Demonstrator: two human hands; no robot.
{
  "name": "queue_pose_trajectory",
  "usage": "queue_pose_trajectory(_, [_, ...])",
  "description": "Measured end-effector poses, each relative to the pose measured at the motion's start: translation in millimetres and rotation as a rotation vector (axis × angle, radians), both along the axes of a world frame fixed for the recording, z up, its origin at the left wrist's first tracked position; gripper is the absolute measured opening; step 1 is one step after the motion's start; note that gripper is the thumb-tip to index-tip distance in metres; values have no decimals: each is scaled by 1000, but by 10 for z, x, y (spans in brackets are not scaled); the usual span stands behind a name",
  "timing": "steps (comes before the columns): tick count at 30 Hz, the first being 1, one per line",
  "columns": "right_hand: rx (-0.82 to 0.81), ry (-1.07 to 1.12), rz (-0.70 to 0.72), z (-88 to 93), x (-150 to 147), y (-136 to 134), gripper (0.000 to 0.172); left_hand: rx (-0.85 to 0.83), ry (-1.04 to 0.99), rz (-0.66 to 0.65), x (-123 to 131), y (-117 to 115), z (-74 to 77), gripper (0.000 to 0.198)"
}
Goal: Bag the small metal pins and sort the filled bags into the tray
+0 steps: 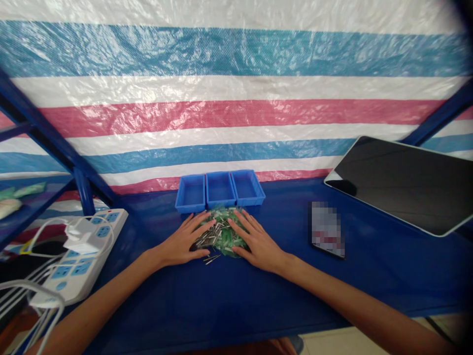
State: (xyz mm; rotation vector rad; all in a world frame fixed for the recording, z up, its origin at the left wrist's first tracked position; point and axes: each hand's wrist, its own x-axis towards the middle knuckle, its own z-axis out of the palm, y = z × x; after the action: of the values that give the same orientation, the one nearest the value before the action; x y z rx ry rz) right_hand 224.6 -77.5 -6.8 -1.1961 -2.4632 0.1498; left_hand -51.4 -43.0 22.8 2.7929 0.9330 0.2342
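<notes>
A pile of small metal pieces mixed with green plastic pieces lies on the blue table. At its left side rests my left hand, fingers spread against the pile. My right hand touches the right side, its fingers also apart over the green plastic. A few thin metal pieces lie loose just in front of the pile. Directly behind stand three blue trays, the left tray, the middle tray and the right tray, side by side with nothing visible inside.
A white power strip with plugs and cables lies at the left. To the right are a phone with a blurred screen and a large dark-screened tablet. Striped plastic sheeting hangs behind, between blue frame bars.
</notes>
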Motion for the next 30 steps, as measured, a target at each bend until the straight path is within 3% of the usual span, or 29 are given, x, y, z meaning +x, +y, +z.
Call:
queue_pose_trajectory(5, [24, -26, 10, 83, -16, -31, 79, 51, 41, -30, 21, -88, 14, 90])
queue_pose_trajectory(12, [12, -98, 66, 49, 3, 23, 72, 92, 71, -51, 9, -25, -33, 71])
queue_pose_trajectory(21, [41, -58, 53, 113, -2, 75, 60, 96, -8, 18, -17, 26, -86, 76])
queue_pose_trajectory(30, [78, -7, 41, 133, -63, 95, 53, 77, -40, -13, -50, 80, -115, 62])
